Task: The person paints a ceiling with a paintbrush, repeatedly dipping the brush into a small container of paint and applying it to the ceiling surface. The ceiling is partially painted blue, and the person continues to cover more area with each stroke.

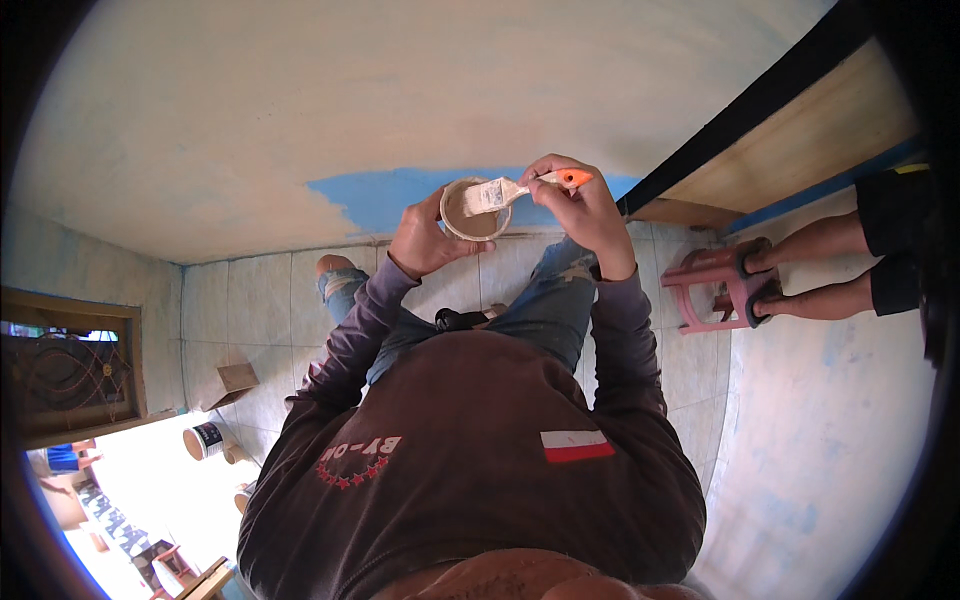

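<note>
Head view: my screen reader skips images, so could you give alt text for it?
The left hand holds a small round paint container while the right hand holds an orange-handled paintbrush, its bristles resting across the container's rim. Behind is a pale wall with a blue patch; a pink stool stands at right.

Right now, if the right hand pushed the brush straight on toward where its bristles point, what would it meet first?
The right hand holds the orange-handled brush with its bristles toward the small paint cup in the left hand. The bristles already lie over the cup's rim, so the cup comes first, then probably the left hand's fingers; depth is unclear.
</note>
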`<act>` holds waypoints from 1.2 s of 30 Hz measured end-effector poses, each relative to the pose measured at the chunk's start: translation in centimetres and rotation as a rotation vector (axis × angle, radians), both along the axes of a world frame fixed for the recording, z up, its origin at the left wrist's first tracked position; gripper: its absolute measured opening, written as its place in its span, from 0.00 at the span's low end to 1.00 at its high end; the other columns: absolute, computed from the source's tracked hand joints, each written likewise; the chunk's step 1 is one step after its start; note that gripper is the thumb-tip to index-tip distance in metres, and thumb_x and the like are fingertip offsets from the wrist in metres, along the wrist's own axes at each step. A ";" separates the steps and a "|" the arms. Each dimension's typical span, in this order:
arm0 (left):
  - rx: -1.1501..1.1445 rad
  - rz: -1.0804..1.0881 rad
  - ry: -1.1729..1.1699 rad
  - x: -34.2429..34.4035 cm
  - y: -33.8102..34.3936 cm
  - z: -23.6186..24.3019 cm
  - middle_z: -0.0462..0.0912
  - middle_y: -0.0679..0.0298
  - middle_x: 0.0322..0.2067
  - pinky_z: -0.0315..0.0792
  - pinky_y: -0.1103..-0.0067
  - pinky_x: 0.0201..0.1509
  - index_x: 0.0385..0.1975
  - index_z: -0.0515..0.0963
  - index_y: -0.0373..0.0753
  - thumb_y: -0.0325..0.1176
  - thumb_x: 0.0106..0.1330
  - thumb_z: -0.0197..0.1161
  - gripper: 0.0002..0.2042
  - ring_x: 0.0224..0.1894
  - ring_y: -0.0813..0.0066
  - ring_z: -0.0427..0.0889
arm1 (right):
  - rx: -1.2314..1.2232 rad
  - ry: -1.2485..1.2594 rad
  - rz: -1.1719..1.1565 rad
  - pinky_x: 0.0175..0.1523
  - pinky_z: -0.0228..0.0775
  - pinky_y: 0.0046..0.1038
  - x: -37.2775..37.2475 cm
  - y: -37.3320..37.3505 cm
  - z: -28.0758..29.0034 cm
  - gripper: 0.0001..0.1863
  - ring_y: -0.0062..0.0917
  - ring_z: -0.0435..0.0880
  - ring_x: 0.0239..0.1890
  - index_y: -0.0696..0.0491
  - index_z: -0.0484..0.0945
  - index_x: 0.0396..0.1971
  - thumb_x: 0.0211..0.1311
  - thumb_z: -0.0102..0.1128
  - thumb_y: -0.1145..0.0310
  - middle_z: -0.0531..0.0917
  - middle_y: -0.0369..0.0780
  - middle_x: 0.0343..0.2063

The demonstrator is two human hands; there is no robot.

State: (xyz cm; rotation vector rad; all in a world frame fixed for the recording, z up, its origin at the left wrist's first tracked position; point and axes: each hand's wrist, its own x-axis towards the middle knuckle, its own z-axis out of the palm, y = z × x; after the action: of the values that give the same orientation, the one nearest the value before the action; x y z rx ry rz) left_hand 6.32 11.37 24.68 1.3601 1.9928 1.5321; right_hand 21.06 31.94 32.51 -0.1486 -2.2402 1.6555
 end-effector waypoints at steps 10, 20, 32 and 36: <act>0.009 -0.002 -0.030 -0.2 0.3 -0.5 0.87 0.54 0.52 0.80 0.69 0.59 0.61 0.75 0.32 0.46 0.44 0.88 0.44 0.54 0.63 0.87 | 0.122 -0.021 -0.119 0.33 0.64 0.22 -0.7 -0.3 -0.5 0.12 0.15 0.72 0.26 0.59 0.81 0.37 0.72 0.62 0.63 0.79 0.33 0.23; -0.009 0.024 0.023 0.0 0.2 0.3 0.87 0.53 0.52 0.80 0.68 0.59 0.61 0.75 0.32 0.48 0.43 0.88 0.45 0.55 0.61 0.86 | 0.129 0.105 -0.081 0.29 0.61 0.23 -1.2 -0.1 -1.2 0.12 0.15 0.68 0.23 0.59 0.81 0.37 0.73 0.63 0.63 0.77 0.33 0.20; -0.012 0.006 0.020 0.0 0.4 0.3 0.86 0.53 0.52 0.80 0.68 0.58 0.61 0.75 0.32 0.48 0.43 0.88 0.45 0.55 0.60 0.87 | 0.378 0.006 -0.065 0.27 0.60 0.25 -2.2 -1.6 0.8 0.11 0.21 0.65 0.19 0.57 0.82 0.37 0.72 0.64 0.64 0.73 0.38 0.18; 0.017 0.010 0.029 -0.2 0.7 -0.5 0.86 0.52 0.51 0.81 0.67 0.56 0.61 0.75 0.32 0.49 0.43 0.88 0.45 0.53 0.57 0.87 | 0.389 0.027 -0.011 0.27 0.58 0.25 -2.5 -2.6 0.3 0.09 0.20 0.64 0.20 0.57 0.81 0.36 0.72 0.64 0.66 0.74 0.37 0.19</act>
State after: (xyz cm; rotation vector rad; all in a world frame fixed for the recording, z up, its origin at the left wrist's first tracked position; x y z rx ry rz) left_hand 6.10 12.05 24.21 1.3882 2.0110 1.5451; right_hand 18.58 29.37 32.83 -0.0402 -2.4823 1.1774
